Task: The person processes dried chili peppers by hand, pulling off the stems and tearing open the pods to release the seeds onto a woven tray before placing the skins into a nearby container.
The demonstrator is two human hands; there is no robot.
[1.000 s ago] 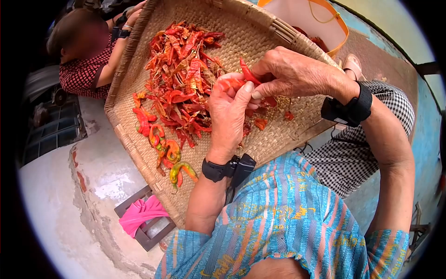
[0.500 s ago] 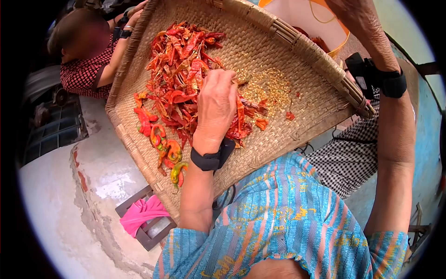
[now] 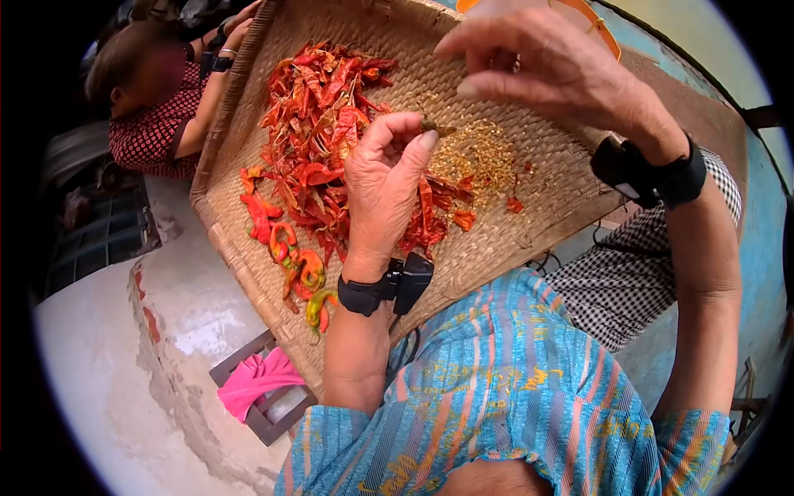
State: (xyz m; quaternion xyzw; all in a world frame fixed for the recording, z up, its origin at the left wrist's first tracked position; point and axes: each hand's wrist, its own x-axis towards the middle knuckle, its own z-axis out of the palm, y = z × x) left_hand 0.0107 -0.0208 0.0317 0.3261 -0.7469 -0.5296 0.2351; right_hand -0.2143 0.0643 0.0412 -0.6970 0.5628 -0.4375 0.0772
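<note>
My left hand (image 3: 385,182) is above the middle of a woven bamboo tray (image 3: 571,186), thumb and index finger pinching a small brownish-green chili stem (image 3: 436,127). Beneath and beside it lies a heap of dried red chilies (image 3: 318,112). Just past its fingertips, pale yellow chili seeds (image 3: 480,157) are scattered on the weave. My right hand (image 3: 550,70) hovers over the far right part of the tray, thumb and fingers apart, nothing visible between them. Fresher red and green chilies (image 3: 310,269) lie along the tray's left side.
An orange-rimmed container (image 3: 608,37) stands beyond the tray, partly behind my right hand. At the upper left a person (image 3: 153,128) has their hands at the tray's edge. Pink cloth (image 3: 258,382) lies over a dark wooden frame (image 3: 269,426) at lower left.
My right hand has come from the container at the upper right to over the tray. The left hand has lifted and turned from the chilies, and a small stem now shows in its pinch.
</note>
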